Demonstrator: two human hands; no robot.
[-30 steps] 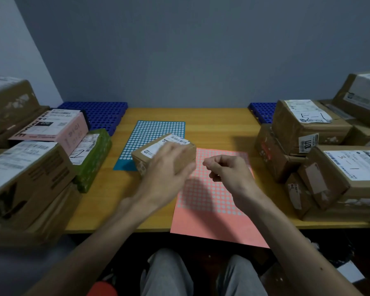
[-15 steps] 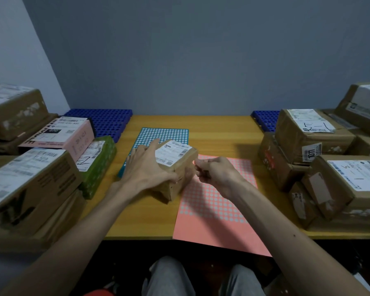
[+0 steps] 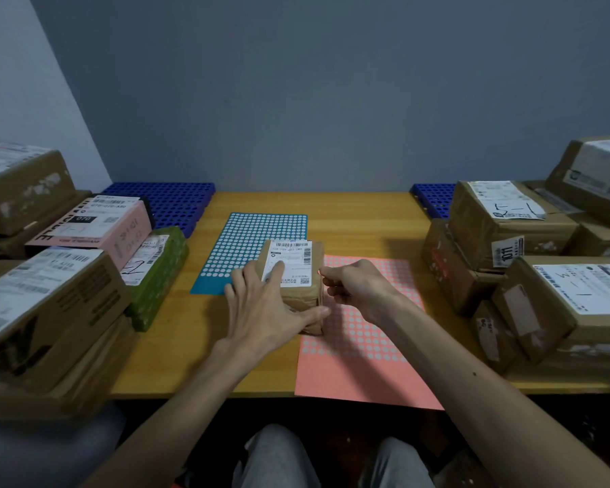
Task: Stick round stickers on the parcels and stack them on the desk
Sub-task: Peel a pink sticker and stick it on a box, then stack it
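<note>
A small brown parcel (image 3: 302,294) with a white shipping label stands on the wooden desk (image 3: 349,223), between a blue sticker sheet (image 3: 247,241) and a pink sticker sheet (image 3: 360,346). My left hand (image 3: 261,311) grips it, fingers on its top and label, thumb along its near side. My right hand (image 3: 356,287) is at the parcel's upper right edge. Its thumb and forefinger are pinched together there on a round sticker too small to make out clearly.
Stacked parcels fill the left side: brown boxes (image 3: 39,301), a pink box (image 3: 96,227), a green one (image 3: 155,272). More brown parcels (image 3: 507,227) pile up on the right. Blue plastic grids (image 3: 169,202) lie at the back corners. My knees show below the desk's front edge.
My left hand set the parcel down flat with its label up and squared it between the two sheets. My right hand moved its pinched fingertips to the parcel's right edge.
</note>
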